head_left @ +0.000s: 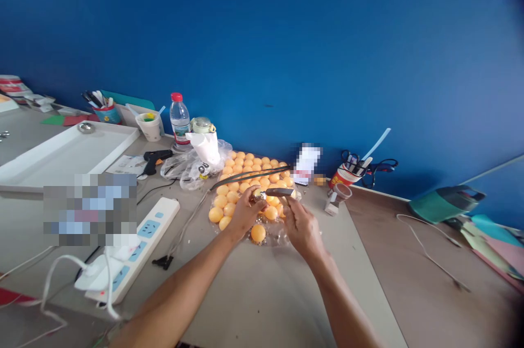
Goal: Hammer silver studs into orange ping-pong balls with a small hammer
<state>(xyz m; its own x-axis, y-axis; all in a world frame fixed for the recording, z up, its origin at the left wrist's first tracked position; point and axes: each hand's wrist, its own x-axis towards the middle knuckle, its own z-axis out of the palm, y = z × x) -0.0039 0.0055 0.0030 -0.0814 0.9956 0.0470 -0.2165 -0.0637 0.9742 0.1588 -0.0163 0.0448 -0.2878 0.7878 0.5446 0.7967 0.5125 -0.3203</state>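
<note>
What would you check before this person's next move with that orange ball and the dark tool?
1. The left hand grips the orange ball: ok.
2. The right hand holds the dark tool: ok.
3. Tool tip touches the held ball: cannot tell, too small.
4. The loose ball between the wrists lies apart from both hands: ok.
5. The glue gun lies well away from the hands: ok.
6. Tool plugged into the power strip: cannot tell.

No legible text in view. Water bottle (180, 119) label: print too small. Red paper cup (342, 177): yellow lettering, blurred beyond reading. Leaflet (127, 165) by glue gun (155, 158): printed marks, small and unreadable.
</note>
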